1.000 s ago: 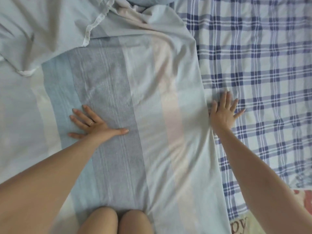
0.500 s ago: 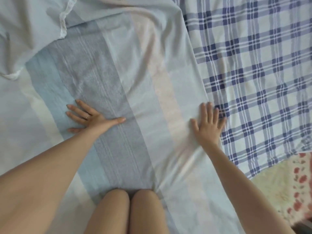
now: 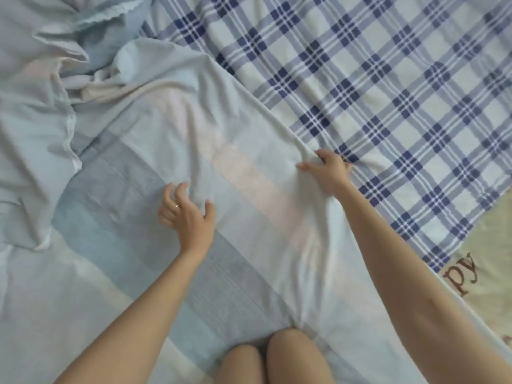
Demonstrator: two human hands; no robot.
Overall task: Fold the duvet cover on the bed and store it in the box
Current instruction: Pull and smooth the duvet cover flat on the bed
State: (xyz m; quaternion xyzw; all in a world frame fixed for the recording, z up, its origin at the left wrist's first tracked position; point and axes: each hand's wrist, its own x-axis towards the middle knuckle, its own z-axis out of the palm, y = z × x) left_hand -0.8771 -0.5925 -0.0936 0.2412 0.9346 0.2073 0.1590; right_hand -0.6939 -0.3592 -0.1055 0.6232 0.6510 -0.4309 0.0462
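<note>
Duvet cover (image 3: 194, 151): spread across the bed in front of me in pale blue, grey and pink stripes, fairly flat near me and bunched into folds at the far left; its right edge runs diagonally over the checked sheet (image 3: 388, 92)
Right hand (image 3: 328, 173): clamped on that right edge, fingers curled under the hem and thumb on top, so the cloth puckers at my grip
Left hand (image 3: 187, 217): out over the grey stripe, fingers spread and bent, fingertips at or just above the fabric; nothing is held in it; the ring (image 3: 176, 206) shows on one finger
Knees (image 3: 266, 358): on the near end of the cover, pinning it
Beside the bed linen: a cream cloth (image 3: 487, 273) with brown letters at the lower right
Box: not in view
Step in hand: I judge this an early fold, taking the right edge to bring it over towards the left; no neat layers are made yet
Next move calls for: lifting the edge high enough to clear the flat part, carrying it straight across, and using my left hand to hold the stripe down so the sheet underneath does not drag
Risk: the crumpled far end may get trapped inside the fold unless I smooth it out first
</note>
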